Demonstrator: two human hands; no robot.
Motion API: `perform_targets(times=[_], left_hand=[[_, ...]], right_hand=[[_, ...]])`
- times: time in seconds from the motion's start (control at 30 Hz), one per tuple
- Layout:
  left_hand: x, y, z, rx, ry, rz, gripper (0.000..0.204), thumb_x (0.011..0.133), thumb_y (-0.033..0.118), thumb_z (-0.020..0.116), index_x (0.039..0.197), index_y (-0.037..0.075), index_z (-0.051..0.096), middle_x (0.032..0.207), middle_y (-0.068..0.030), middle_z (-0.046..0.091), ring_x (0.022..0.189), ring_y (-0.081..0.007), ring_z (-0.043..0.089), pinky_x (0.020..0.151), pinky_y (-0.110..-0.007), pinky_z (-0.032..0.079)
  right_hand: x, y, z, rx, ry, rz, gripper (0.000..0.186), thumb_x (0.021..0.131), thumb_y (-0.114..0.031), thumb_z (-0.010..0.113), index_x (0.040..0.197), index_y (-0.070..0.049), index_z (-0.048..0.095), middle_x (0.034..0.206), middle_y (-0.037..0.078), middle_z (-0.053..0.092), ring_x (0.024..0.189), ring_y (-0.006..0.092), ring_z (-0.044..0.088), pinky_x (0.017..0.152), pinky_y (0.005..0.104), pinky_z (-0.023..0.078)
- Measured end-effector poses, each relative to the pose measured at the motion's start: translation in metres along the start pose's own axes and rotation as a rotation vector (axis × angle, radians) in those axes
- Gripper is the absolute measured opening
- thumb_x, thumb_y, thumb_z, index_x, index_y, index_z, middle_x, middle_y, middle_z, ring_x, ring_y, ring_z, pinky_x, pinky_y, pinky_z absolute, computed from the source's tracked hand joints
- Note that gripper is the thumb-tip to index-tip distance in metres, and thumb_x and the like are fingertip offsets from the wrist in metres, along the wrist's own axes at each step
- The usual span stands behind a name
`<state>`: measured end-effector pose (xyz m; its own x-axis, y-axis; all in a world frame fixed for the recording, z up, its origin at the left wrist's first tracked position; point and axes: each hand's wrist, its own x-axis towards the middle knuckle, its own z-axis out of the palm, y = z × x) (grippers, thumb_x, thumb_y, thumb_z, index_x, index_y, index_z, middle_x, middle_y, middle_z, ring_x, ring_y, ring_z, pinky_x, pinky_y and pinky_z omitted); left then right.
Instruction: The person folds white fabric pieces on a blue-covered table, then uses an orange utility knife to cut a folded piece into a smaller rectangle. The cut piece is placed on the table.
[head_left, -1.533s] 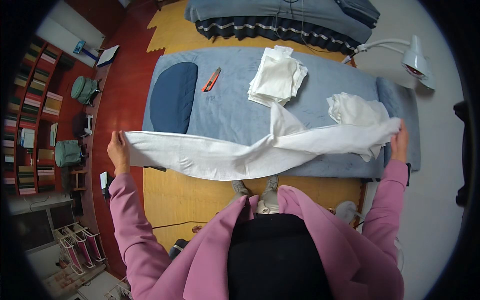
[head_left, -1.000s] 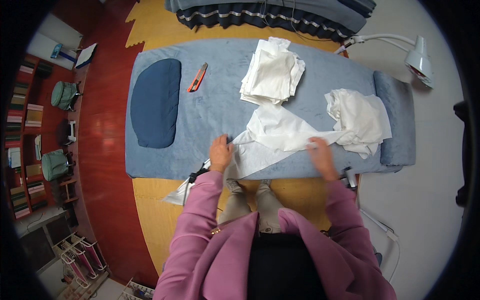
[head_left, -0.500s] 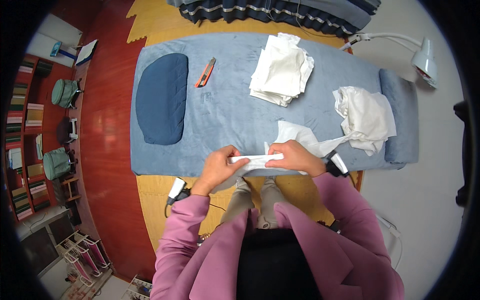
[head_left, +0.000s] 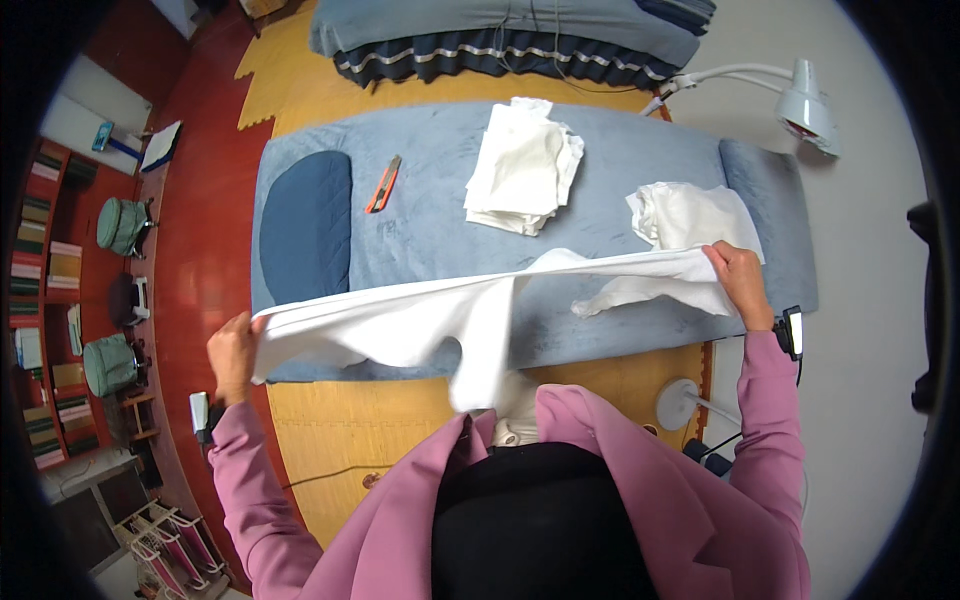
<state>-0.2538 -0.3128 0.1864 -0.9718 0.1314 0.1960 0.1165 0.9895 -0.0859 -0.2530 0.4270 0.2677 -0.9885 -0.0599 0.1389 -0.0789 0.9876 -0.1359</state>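
Note:
My left hand (head_left: 232, 358) grips one end of a long white cloth (head_left: 390, 325), and my right hand (head_left: 735, 280) grips the other, so it stretches across the front of the padded blue-grey bed (head_left: 410, 240). Its lower part hangs in loose, motion-blurred folds over the near edge. Behind it on the bed lie a stack of white cloths (head_left: 520, 170) at the centre back and a crumpled white pile (head_left: 688, 213) on the right, partly behind the held cloth. An orange box cutter (head_left: 384, 184) lies left of the stack.
A dark blue cushion (head_left: 305, 225) is at the bed's left end, a bolster (head_left: 755, 200) at its right. Beyond stand another draped bed (head_left: 510, 35) and a white lamp (head_left: 808, 105). Bookshelves (head_left: 35, 250) and green stools (head_left: 110, 365) line the left; a red floor (head_left: 210, 270) lies between.
Half a second ago my hands were close together at the near edge, pinching the cloth. They have moved wide apart, drawing it out into a long span with hanging folds.

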Motion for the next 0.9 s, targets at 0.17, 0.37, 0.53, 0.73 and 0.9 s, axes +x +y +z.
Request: perform_targets(times=[0.17,0.37,0.53,0.73,0.9], left_hand=[[-0.003,-0.051,-0.012,0.213,-0.069,-0.39,0.042,0.096,0.043,0.051,0.086,0.006,0.067,0.082,-0.0196,0.069,0.078,-0.041,0.067,0.066,-0.051,0.052],[-0.011,-0.118,-0.013,0.436,-0.223,-0.716,0.045,0.097,0.049,0.047,0.098,0.008,0.067,0.1,-0.019,0.069,0.093,-0.0411,0.066,0.075,-0.054,0.052],[-0.056,-0.161,-0.081,0.272,-0.102,-1.127,0.052,0.092,0.056,0.055,0.095,0.005,0.065,0.099,-0.0196,0.07,0.089,-0.038,0.067,0.076,-0.051,0.052],[0.011,-0.027,-0.064,-0.711,-0.113,-0.758,0.029,0.091,0.029,0.067,0.105,0.003,0.067,0.08,0.0001,0.064,0.066,-0.0113,0.056,0.058,-0.031,0.046],[0.053,0.125,-0.131,-1.372,-0.21,-0.673,0.032,0.089,0.017,0.07,0.117,0.002,0.063,0.093,-0.0029,0.067,0.079,-0.0102,0.062,0.069,-0.026,0.05]], right_hand=[[-0.005,0.104,0.029,-0.196,0.084,0.214,0.036,0.094,-0.035,0.059,0.077,-0.004,0.063,0.072,0.021,0.064,0.07,0.0435,0.061,0.06,0.0517,0.047],[-0.013,0.22,0.103,-0.459,0.122,0.492,0.033,0.093,-0.038,0.058,0.078,-0.009,0.066,0.076,0.017,0.068,0.074,0.0388,0.067,0.062,0.0502,0.051],[-0.022,0.285,0.088,-0.508,0.027,0.909,0.034,0.093,-0.028,0.055,0.084,0.002,0.068,0.089,0.023,0.068,0.081,0.0391,0.067,0.068,0.0506,0.051],[0.033,0.126,0.15,0.33,-0.334,0.204,0.033,0.087,-0.027,0.066,0.079,0.005,0.065,0.085,0.023,0.067,0.078,0.041,0.063,0.071,0.0474,0.05],[0.066,-0.022,0.136,0.067,-0.055,-0.053,0.037,0.083,-0.029,0.073,0.104,0.002,0.065,0.099,0.019,0.068,0.092,0.037,0.063,0.08,0.043,0.05]])
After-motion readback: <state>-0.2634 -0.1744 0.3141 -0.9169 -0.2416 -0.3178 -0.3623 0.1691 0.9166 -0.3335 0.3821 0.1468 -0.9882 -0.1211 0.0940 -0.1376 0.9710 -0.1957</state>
